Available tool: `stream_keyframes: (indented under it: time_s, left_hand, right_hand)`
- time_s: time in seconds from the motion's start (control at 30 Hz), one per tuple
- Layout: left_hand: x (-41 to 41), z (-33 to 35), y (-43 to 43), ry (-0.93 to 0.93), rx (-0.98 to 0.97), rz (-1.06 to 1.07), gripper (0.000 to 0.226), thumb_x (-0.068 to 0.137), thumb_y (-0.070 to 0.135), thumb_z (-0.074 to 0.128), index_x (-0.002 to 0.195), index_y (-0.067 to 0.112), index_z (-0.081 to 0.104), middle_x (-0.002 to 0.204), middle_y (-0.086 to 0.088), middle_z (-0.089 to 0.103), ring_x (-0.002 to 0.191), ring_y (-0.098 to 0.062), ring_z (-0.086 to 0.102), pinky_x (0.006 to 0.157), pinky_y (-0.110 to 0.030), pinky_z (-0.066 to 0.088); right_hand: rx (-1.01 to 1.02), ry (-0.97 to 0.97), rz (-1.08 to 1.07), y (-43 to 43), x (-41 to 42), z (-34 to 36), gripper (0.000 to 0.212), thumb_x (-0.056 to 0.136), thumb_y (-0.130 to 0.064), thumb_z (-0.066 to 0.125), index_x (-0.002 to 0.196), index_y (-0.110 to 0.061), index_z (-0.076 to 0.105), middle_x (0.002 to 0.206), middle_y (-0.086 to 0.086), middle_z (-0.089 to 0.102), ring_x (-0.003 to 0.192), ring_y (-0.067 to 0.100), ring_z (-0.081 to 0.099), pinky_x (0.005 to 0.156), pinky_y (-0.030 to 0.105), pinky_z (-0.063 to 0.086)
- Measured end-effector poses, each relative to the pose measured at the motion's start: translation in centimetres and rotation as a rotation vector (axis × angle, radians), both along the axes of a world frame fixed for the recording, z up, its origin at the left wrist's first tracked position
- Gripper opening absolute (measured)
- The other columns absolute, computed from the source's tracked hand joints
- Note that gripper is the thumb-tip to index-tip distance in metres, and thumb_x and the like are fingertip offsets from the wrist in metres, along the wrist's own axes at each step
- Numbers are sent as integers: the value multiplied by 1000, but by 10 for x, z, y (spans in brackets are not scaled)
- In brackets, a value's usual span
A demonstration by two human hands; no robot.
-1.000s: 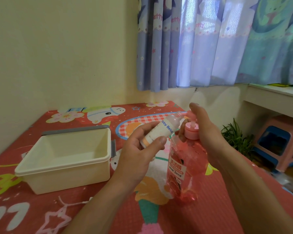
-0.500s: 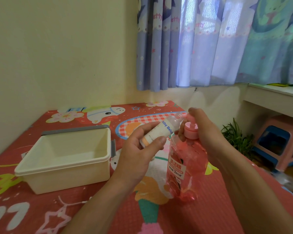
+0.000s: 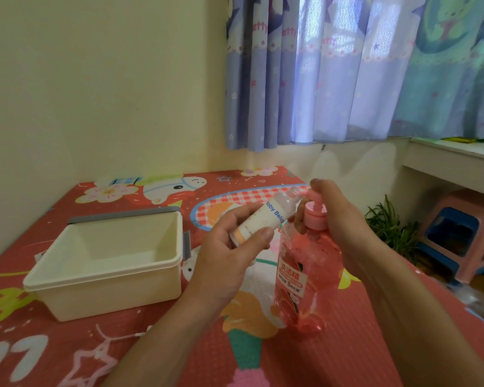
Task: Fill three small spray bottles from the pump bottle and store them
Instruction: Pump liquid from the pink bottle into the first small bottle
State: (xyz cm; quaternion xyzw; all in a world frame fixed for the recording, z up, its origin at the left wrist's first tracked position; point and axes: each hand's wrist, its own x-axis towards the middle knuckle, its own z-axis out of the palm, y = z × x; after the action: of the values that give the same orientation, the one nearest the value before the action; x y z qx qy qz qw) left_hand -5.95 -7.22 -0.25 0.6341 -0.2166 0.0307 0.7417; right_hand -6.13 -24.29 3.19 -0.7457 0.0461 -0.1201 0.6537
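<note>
A pink pump bottle point(image 3: 305, 277) stands upright on the red patterned mat, right of centre. My right hand point(image 3: 336, 219) wraps around its neck from the right, with a finger on top of the pink pump head point(image 3: 315, 212). My left hand point(image 3: 229, 255) grips a small white spray bottle point(image 3: 266, 217) with blue lettering, tilted so its open mouth points at the pump spout. Whether liquid is flowing is too small to tell. No other small bottles are in view.
A cream plastic box point(image 3: 106, 263) with a grey-edged lid behind it sits open on the mat's left side. The wall lies behind it. To the right, off the mat, are a potted plant point(image 3: 389, 227), a pink and blue stool point(image 3: 464, 238) and a white desk.
Almost nothing has moved; my right hand's finger stays on the pump head and the small bottle keeps its tilt at the spout.
</note>
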Motion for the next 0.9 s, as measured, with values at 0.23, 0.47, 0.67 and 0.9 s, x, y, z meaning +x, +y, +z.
stream_keyframes:
  time_s: [0.23, 0.47, 0.67, 0.9]
  left_hand:
    - [1, 1, 1, 0, -3, 6, 32, 85, 8, 67, 112, 25, 64, 98, 6, 68, 70, -1, 66, 60, -10, 47]
    - [1, 0, 1, 8, 1, 5, 33, 86, 9, 67, 114, 25, 62, 99, 7, 67, 71, -1, 66, 60, -11, 48]
    - [0, 1, 1, 7, 17, 12, 33, 86, 9, 68, 115, 22, 64, 99, 4, 68, 71, 0, 66, 61, -10, 47]
    - [-1, 3, -1, -2, 8, 15, 31, 85, 9, 68, 110, 29, 64, 98, 9, 67, 71, 0, 65, 61, -10, 47]
  right_hand:
    - [-8, -2, 4, 0, 1, 0, 62, 96, -53, 37, 54, -13, 58, 60, 9, 61, 68, 25, 50, 58, 33, 37]
    - [14, -7, 11, -1, -1, -1, 68, 93, -64, 37, 58, -11, 61, 60, 8, 62, 62, 20, 55, 62, 33, 39]
    - [-1, 2, -5, 1, 0, 1, 60, 97, -48, 36, 57, -9, 58, 58, 9, 60, 48, 14, 44, 54, 31, 36]
    - [24, -4, 8, 0, 1, -1, 63, 95, -57, 38, 57, -12, 60, 60, 9, 61, 60, 20, 51, 58, 33, 37]
